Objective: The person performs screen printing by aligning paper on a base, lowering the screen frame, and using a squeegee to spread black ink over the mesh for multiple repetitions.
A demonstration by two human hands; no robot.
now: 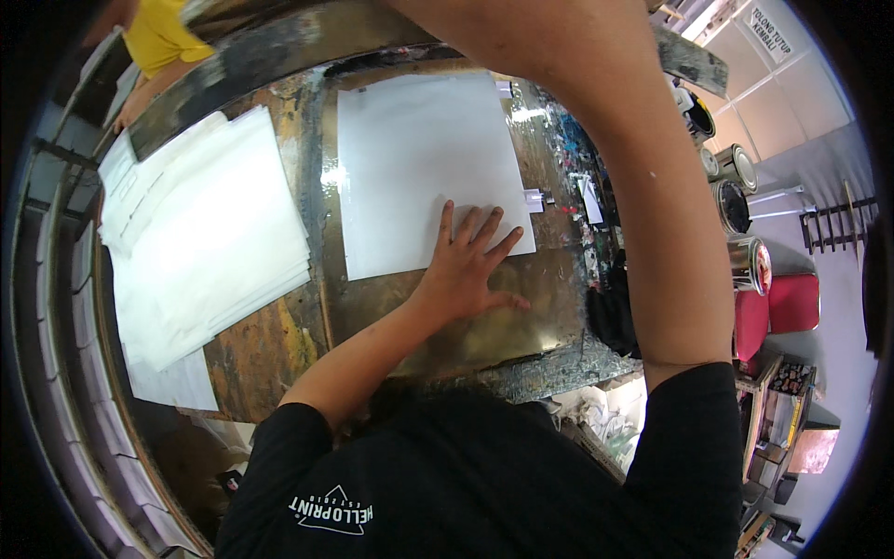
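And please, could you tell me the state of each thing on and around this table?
Left hand: open, spread, palm down.
Right hand: out of view.
White sheet: flat, partly under that hand.
Paper stack: edges uneven.
Table: stained.
Tins: open or closed, I cannot tell for all.

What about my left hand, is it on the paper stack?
No, your left hand lies spread over the white sheet, apart from the paper stack.

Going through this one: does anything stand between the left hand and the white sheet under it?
Nothing visible does. The left hand is spread palm-down over the near edge of the white sheet; the raised right arm passes to the right, not between them.
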